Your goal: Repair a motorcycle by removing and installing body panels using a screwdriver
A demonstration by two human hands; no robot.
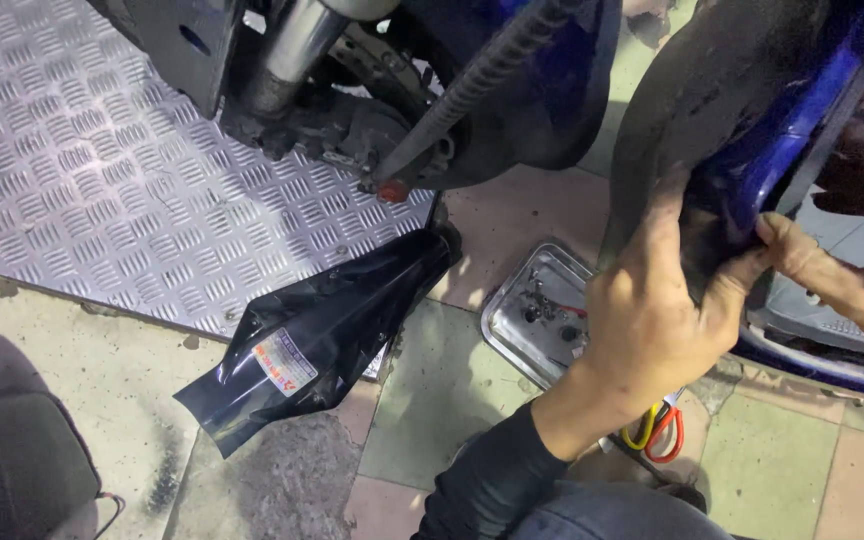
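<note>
My left hand [652, 320], in a black sleeve, reaches up from the bottom centre and grips the lower edge of a scooter's black inner panel [692, 100], thumb to the right. My right hand [842, 280] comes in from the right edge. Its fingers pinch the same edge where the glossy blue body panel [787, 140] meets the black one. The two hands almost touch. A darker bit of arm shows above the right hand at the frame's edge.
A steel tray [512, 300] with small screws lies on the tiled floor under my left wrist. Red and yellow tool handles [657, 435] lie beside it. A loose black plastic cover [322, 340] with a sticker rests against a checker-plate platform [82, 170]. The fork and wheel hub [352, 130] stand above it.
</note>
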